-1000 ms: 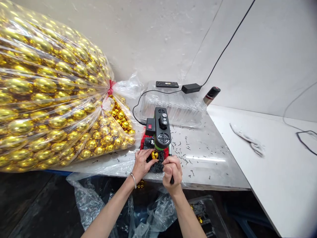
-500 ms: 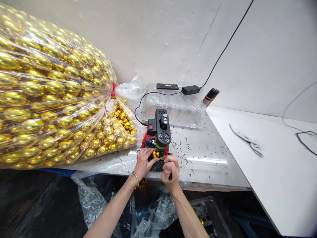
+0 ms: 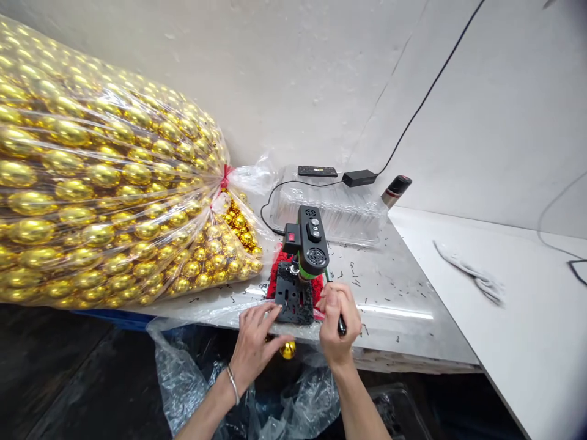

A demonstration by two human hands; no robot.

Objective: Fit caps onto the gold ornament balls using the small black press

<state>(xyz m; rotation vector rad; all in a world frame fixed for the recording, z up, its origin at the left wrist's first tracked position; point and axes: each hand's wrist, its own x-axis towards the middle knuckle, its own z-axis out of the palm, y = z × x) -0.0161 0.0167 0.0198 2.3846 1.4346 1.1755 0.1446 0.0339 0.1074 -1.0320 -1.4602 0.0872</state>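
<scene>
A small black machine [image 3: 313, 241] with a green band stands over a black slotted base plate [image 3: 288, 299], which rests on a red mat [image 3: 276, 267]. My right hand [image 3: 340, 318] is closed round a black-tipped lever handle [image 3: 342, 327] at the machine's right side. To the left of the base's front edge, my left hand [image 3: 257, 339] is open, fingers apart, with nothing gripped. A gold ball [image 3: 288, 349] is just below the left thumb, beyond the table's front edge, apart from the fingers.
A huge clear bag of gold balls [image 3: 105, 183] fills the left. Behind the machine lie a clear plastic tray [image 3: 330, 211], a remote [image 3: 317, 171] and a power adapter [image 3: 359, 178]. A bottle [image 3: 396, 190] leans nearby. Gloves [image 3: 472, 275] lie on the white table [image 3: 513, 342].
My left hand has left the base and opened; the gold ball has moved from under the machine to below the table edge. My right hand has closed round the handle, lower and further right.
</scene>
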